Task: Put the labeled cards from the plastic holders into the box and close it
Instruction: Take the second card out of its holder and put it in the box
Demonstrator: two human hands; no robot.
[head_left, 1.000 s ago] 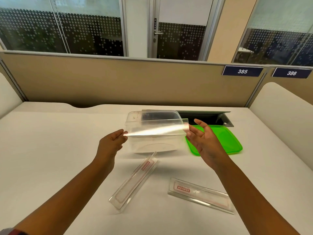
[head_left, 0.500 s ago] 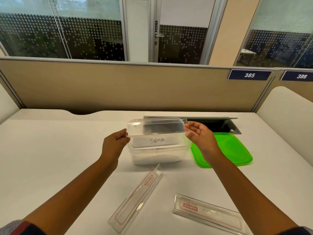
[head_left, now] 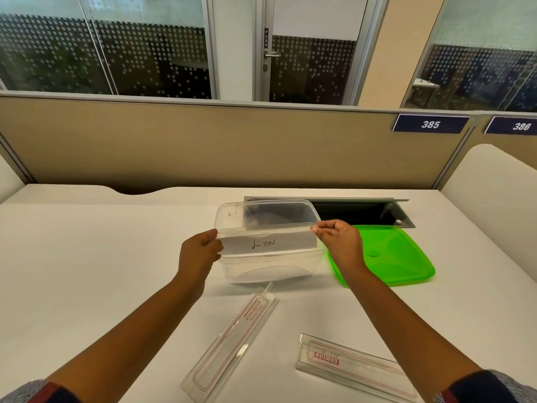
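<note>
A clear plastic holder (head_left: 267, 228) with a white card (head_left: 270, 245) marked in handwriting hangs over the open clear box (head_left: 232, 212). My left hand (head_left: 200, 254) pinches its left end and my right hand (head_left: 340, 242) pinches its right end. The card's writing reads upside down. Two more clear holders lie on the table nearer me: one (head_left: 232, 344) slanted at the middle, one (head_left: 357, 367) at the right with a red printed label. The green lid (head_left: 392, 254) lies flat to the right of the box.
A dark cable slot with a raised grey flap (head_left: 363, 212) opens in the white table (head_left: 87, 257) behind the box and lid. A beige partition (head_left: 203, 146) runs along the table's far edge, with white side panels left and right.
The holder in my hands has turned, so a card with different writing now faces me. My right hand went from open beside the holder to pinching its end.
</note>
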